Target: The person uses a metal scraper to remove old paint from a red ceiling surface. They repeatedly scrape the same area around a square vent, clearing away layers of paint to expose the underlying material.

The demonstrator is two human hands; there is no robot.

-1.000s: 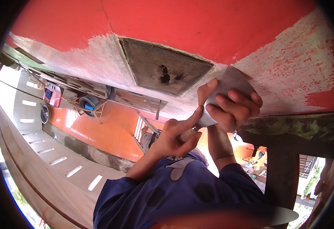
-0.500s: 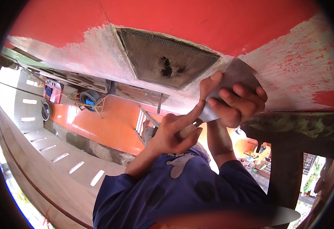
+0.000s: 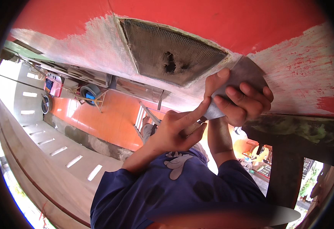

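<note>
No packages, labels, signs or screens can be made out beneath the red-painted hull; small coloured items at the far left are too blurred to be identified.

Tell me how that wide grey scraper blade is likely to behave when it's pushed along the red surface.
The scraper blade looks like thin flat metal, so it probably flexes a little yet stays stiff enough to push. The right hand spreads its fingers across it, which suggests it needs pressing flat. The left hand steadies the handle end, so it seems light, and its smooth face may be slippery.
</note>
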